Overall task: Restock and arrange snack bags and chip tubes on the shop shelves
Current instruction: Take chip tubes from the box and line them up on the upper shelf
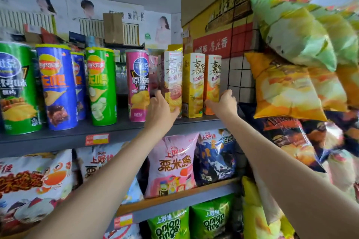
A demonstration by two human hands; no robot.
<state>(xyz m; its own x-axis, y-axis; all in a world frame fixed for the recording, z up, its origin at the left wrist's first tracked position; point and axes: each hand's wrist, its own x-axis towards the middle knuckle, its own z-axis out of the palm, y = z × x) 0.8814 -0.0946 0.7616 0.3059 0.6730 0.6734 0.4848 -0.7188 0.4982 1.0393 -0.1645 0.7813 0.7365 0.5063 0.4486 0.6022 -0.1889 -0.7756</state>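
Up top, snack boxes (173, 81) upright, both hands (161, 110) gripping.

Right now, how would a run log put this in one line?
left hand grips red box | right hand grips orange box | top shelf

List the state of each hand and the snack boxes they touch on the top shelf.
Left hand: grips the tall red-and-white snack box, which leans slightly.
Right hand: grip on the tall orange snack box, upright.
Tall yellow snack box: upright between them, untouched.
Pink chip tube: upright.
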